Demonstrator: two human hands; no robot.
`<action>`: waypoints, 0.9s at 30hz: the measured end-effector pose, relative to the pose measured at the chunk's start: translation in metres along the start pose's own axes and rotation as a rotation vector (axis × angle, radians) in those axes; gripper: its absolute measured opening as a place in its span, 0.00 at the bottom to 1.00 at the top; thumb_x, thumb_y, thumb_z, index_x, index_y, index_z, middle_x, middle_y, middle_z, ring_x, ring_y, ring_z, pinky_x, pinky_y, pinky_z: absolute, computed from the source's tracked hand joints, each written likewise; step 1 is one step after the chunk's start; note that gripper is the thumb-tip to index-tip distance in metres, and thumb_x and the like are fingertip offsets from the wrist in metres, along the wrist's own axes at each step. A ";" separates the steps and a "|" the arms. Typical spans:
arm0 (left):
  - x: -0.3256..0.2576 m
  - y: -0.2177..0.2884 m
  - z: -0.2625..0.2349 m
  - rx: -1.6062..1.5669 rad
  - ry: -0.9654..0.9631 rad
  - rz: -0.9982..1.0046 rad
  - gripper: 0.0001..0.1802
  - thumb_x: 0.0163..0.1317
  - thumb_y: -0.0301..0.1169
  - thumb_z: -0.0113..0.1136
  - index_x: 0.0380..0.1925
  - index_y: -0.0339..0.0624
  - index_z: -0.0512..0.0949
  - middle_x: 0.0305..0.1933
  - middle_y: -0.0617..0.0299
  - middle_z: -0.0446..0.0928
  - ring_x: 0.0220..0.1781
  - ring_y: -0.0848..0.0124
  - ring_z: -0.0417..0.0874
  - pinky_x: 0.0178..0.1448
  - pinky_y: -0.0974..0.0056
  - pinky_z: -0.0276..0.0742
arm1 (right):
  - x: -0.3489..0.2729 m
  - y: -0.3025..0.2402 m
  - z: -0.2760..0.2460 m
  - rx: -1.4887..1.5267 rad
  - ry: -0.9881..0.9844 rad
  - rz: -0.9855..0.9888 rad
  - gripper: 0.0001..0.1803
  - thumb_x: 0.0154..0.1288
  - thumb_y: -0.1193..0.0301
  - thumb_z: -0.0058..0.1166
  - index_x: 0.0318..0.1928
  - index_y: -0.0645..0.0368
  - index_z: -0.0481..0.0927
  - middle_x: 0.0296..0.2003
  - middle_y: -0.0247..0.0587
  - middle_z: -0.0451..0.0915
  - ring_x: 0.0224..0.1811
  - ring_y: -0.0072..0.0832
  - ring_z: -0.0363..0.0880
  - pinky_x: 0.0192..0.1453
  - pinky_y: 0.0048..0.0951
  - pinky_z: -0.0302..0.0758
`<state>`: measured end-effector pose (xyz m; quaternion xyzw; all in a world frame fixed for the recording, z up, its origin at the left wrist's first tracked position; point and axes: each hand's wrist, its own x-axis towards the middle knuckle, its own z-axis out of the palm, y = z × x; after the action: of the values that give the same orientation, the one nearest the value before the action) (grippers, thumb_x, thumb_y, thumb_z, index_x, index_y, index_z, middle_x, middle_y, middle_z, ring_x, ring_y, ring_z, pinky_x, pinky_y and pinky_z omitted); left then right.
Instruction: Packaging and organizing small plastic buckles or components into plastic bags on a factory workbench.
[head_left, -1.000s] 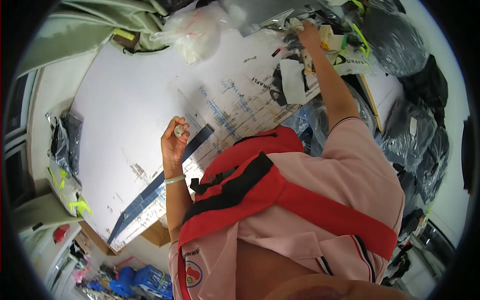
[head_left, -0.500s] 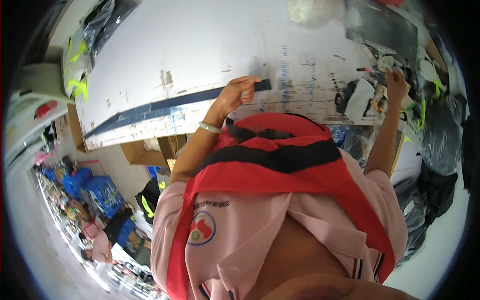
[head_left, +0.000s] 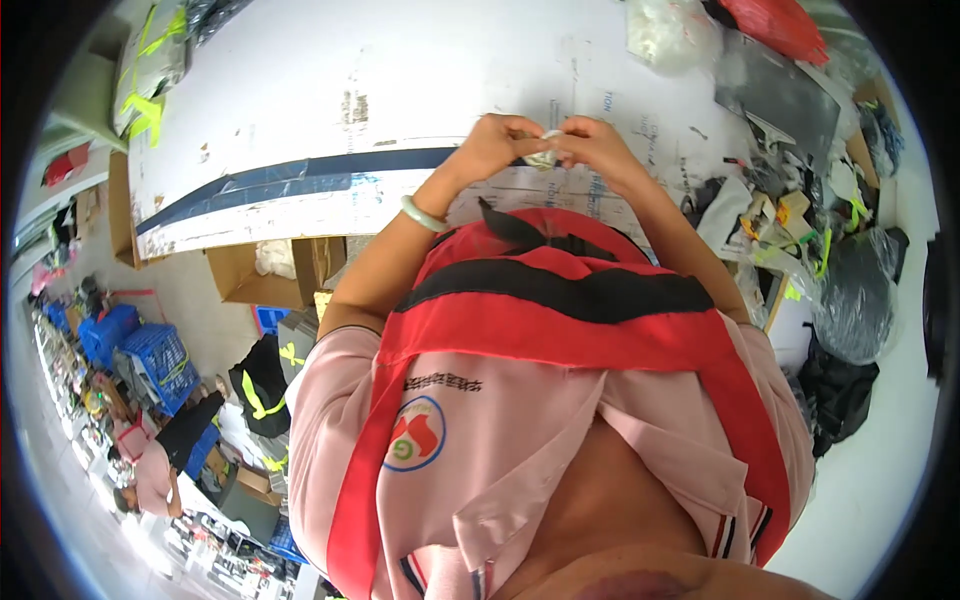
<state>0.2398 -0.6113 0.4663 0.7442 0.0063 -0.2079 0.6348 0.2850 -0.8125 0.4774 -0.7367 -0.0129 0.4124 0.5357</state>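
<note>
Over the white table point(head_left: 300, 90), my left hand point(head_left: 492, 148) and my right hand point(head_left: 597, 150) meet with fingertips close together. Between them they pinch a small pale roundish thing point(head_left: 543, 158), whitish with a greenish tint; its kind is too small to make out. The fingers of both hands are bent and closed on it, partly covering it. A green bangle point(head_left: 423, 214) circles my left wrist. Just below the hands runs a long dark blue strip point(head_left: 330, 163), lying along the table near its front edge.
To the right lies a heap of scraps and small parts point(head_left: 770, 215), beside a clear plastic bag point(head_left: 860, 300). A white bag point(head_left: 672, 35) and a red bag point(head_left: 775, 28) lie at the back right. Below the table's left are an open cardboard box point(head_left: 262, 278) and blue baskets point(head_left: 160, 365).
My right hand has come from the scrap heap to the middle, bringing the small pale thing to my left hand. My left hand has lifted off the blue strip's end.
</note>
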 end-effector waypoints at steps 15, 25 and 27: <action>-0.011 -0.011 0.010 -0.347 0.126 -0.127 0.08 0.61 0.30 0.63 0.36 0.38 0.80 0.21 0.71 0.72 0.18 0.85 0.62 0.21 0.77 0.56 | 0.008 0.013 0.028 0.208 0.125 -0.293 0.05 0.62 0.76 0.55 0.36 0.60 0.72 0.25 0.32 0.76 0.23 0.15 0.72 0.27 0.18 0.70; -0.008 -0.024 0.003 -0.668 -0.022 -0.296 0.08 0.63 0.29 0.59 0.38 0.36 0.78 0.21 0.70 0.67 0.18 0.84 0.59 0.20 0.76 0.53 | 0.013 0.023 0.034 -0.106 0.293 -0.452 0.07 0.62 0.77 0.54 0.39 0.58 0.71 0.22 0.29 0.73 0.23 0.14 0.68 0.26 0.18 0.66; -0.011 -0.023 0.000 -0.634 -0.044 -0.309 0.07 0.63 0.29 0.58 0.37 0.36 0.78 0.20 0.70 0.66 0.17 0.83 0.58 0.19 0.76 0.52 | 0.004 0.011 0.032 0.195 0.089 -0.208 0.07 0.62 0.75 0.56 0.39 0.57 0.73 0.25 0.30 0.74 0.26 0.15 0.70 0.29 0.19 0.67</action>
<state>0.2231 -0.6037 0.4484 0.4957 0.1695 -0.3050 0.7953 0.2634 -0.7907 0.4630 -0.6934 -0.0253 0.3211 0.6445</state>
